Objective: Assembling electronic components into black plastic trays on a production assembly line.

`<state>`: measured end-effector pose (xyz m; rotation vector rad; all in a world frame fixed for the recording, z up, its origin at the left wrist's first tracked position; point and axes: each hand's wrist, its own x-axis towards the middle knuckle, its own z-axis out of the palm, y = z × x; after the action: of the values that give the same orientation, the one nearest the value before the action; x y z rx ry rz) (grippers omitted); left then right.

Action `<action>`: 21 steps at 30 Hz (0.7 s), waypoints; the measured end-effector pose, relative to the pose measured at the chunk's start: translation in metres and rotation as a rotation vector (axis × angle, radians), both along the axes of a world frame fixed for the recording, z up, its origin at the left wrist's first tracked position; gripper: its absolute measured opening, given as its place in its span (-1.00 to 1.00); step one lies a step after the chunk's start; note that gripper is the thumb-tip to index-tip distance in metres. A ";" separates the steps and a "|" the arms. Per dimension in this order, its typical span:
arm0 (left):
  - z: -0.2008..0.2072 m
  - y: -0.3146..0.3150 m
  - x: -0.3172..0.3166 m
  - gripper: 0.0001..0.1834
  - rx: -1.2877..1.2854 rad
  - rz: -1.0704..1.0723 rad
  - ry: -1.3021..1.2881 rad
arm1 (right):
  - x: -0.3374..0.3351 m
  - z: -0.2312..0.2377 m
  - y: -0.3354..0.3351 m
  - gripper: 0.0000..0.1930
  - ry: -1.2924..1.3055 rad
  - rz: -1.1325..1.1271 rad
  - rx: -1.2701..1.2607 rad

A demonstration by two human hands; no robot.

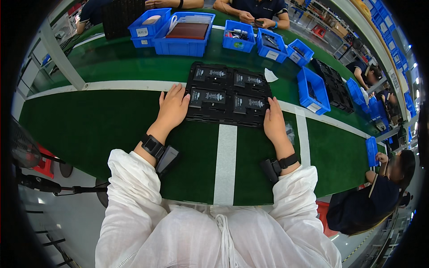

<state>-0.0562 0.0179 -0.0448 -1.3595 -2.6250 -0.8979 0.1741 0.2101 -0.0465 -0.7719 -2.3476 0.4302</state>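
Observation:
A black plastic tray (206, 117) lies on the green tabletop in front of me, straddling a white tape strip. Several flat black battery packs with white print, one of them a battery pack (249, 104) at the near right, sit in its recesses. My left hand (172, 106) holds the tray's left edge, its thumb against the rim and its fingers fairly straight. At the opposite side, my right hand (274, 119) grips the right edge, with its fingers pointing away from me; part of its grip is hidden. Both wrists wear black strapped devices.
Blue bins stand beyond the tray, including a large bin (183, 47) holding a brown flat item. A blue bin (313, 91) and another black tray (333, 85) lie to the right. Small clear plastic pieces (289, 132) rest beside my right wrist. Co-workers sit across and at right.

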 end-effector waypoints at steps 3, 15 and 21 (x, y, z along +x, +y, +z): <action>-0.001 0.001 0.000 -0.56 -0.002 -0.001 0.004 | 0.000 0.000 0.000 -0.64 -0.015 -0.012 0.004; -0.001 0.001 0.000 -0.55 -0.053 0.013 0.005 | 0.000 0.000 -0.001 -0.67 0.003 0.000 -0.006; -0.003 0.001 -0.001 -0.58 0.007 -0.003 0.023 | 0.001 0.000 0.001 -0.67 0.005 0.011 0.008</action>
<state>-0.0571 0.0191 -0.0477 -1.3636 -2.6013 -0.8865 0.1750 0.2112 -0.0465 -0.7537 -2.3492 0.4272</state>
